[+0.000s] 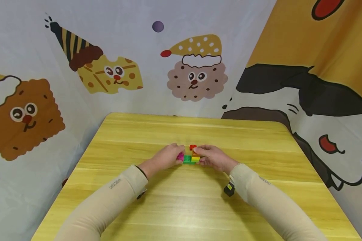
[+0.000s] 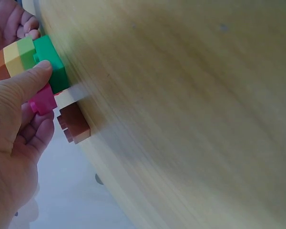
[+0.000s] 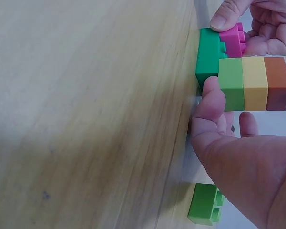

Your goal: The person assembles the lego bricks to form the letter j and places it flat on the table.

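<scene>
Between my hands is a toy-brick build: a long dark green brick (image 3: pixel 208 56) at the bottom, with a pink brick (image 3: pixel 232 40) on its left part. On the right part rises a stack of a light green brick (image 3: pixel 230 85), a yellow brick (image 3: pixel 255 84) and an orange-brown brick (image 3: pixel 278 84). My left hand (image 1: pixel 168 156) grips the pink end, its thumb lying along the dark green brick and its other fingers curled behind. The right hand (image 1: pixel 214 157) holds the stacked end, thumb near the top, fingertips at the dark green brick.
A red brick (image 1: pixel 193 147) shows just past the stack in the head view. In the left wrist view a brown brick (image 2: pixel 75 123) sits on the wooden table (image 1: pixel 169 207). A loose light green brick (image 3: pixel 204 203) is on the table by my right hand. A printed curtain (image 1: pixel 157 73) hangs behind.
</scene>
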The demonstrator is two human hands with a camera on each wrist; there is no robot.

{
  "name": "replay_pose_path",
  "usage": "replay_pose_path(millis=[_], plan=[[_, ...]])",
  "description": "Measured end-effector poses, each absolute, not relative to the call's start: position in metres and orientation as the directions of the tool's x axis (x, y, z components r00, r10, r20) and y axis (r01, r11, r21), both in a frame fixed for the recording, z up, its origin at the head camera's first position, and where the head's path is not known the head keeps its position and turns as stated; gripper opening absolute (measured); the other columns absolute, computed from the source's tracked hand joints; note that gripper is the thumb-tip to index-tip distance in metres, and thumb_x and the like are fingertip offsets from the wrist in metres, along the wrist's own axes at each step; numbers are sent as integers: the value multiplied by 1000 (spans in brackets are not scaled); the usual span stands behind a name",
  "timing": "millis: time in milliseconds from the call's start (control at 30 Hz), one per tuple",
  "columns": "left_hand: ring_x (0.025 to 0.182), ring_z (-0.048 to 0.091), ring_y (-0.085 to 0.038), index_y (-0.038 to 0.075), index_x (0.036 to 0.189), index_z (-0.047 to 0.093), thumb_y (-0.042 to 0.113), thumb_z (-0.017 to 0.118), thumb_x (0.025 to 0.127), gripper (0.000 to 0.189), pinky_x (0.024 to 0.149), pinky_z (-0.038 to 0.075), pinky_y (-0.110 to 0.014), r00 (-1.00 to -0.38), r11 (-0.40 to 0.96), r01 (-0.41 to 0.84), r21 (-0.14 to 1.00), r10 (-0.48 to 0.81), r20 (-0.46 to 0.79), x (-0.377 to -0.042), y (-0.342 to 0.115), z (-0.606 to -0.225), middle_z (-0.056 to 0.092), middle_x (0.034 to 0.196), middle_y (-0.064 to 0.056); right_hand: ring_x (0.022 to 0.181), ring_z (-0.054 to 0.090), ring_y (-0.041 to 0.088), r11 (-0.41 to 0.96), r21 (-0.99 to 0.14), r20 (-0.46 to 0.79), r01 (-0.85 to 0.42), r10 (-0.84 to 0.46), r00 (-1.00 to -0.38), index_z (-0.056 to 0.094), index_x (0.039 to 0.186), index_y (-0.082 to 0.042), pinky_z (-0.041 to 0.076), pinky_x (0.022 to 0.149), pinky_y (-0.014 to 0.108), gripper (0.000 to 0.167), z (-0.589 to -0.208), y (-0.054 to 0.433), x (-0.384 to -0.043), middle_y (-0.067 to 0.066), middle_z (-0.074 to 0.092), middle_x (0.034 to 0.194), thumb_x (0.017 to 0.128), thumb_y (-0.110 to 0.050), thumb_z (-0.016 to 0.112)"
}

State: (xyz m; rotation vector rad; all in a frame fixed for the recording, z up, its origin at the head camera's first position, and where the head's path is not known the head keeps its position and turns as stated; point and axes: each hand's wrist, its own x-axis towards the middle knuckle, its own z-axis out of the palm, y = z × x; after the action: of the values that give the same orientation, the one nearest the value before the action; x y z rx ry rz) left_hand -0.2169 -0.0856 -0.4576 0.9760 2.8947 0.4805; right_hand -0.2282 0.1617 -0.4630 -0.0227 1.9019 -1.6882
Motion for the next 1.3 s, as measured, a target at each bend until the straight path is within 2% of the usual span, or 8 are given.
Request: replay_pose_path(millis=[267, 667, 833, 1133, 1300], plan=[[82, 56, -13, 14, 108, 68, 22, 87, 92, 26, 71, 52, -26, -797, 747, 586, 314, 602, 55, -217, -85, -458, 65, 89, 2, 94, 68, 17, 203, -908, -418, 366, -383, -824, 43, 153, 7, 59, 90, 30, 76, -462, 162, -227, 13, 70, 121, 104, -45, 70], [82, 54, -10, 16, 107, 67, 24, 86, 93, 26, 71, 51, -24, -799, 758, 585, 289, 600, 44, -219, -85, -460, 64, 89, 4, 96, 68, 20, 206, -910, -412, 359, -380, -828, 48, 150, 3, 59, 90, 31, 74, -462, 162, -223, 12, 71, 121, 102, -47, 72], [82, 54, -10, 17, 108, 67, 24, 86, 93, 25, 71, 50, -24, -805, 760, 574, 305, 593, 39, -217, -85, -462, 63, 89, 5, 93, 69, 19, 200, -909, -416, 365, -382, -825, 48, 149, 2, 59, 87, 30, 69, -464, 161, -222, 11, 71, 119, 104, -45, 70], [80, 53, -11, 16, 105, 67, 22, 86, 93, 23, 69, 49, -24, -802, 749, 581, 318, 594, 66, -215, -85, -465, 60, 88, 3, 90, 66, 19, 230, -900, -431, 370, -356, -829, 57, 139, -3, 58, 83, 30, 55, -468, 159, -223, 8, 71, 117, 106, -46, 66], [80, 52, -12, 15, 105, 66, 20, 85, 94, 22, 70, 49, -25, -799, 745, 585, 321, 598, 68, -215, -86, -465, 60, 87, 3, 90, 66, 20, 249, -899, -430, 360, -347, -833, 59, 138, -3, 57, 83, 30, 59, -467, 158, -223, 8, 71, 116, 103, -50, 68]])
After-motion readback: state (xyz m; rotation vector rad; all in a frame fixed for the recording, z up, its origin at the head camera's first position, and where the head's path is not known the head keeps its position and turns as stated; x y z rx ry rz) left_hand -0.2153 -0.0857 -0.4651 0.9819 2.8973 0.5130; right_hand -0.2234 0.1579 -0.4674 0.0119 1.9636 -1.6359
